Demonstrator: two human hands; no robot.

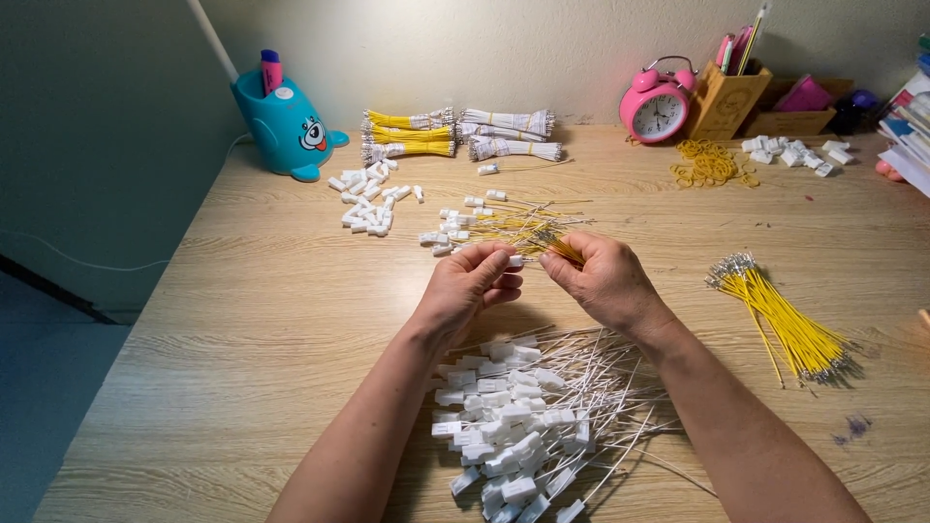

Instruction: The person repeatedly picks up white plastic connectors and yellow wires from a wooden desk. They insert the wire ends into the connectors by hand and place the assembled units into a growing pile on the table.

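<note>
My left hand (467, 286) pinches a small white connector (514, 261) between thumb and fingers. My right hand (603, 279) grips a thin yellow wire (567, 249), its end meeting the connector. Both hands hover above the middle of the wooden desk (262, 320). Just beyond them lies a loose spread of yellow wires with white connectors (504, 225). Beneath my wrists sits a big heap of white-wired connectors (523, 421). A bundle of loose yellow wires (780, 315) lies to the right of my right hand.
Loose white connectors (368, 203) lie at back left beside a teal whale-shaped pen holder (284, 124). Tied yellow and white wire bundles (455, 134), a pink alarm clock (657, 107), a wooden organiser (727, 97), yellow rubber bands (709, 165) and more white connectors (792, 153) line the back.
</note>
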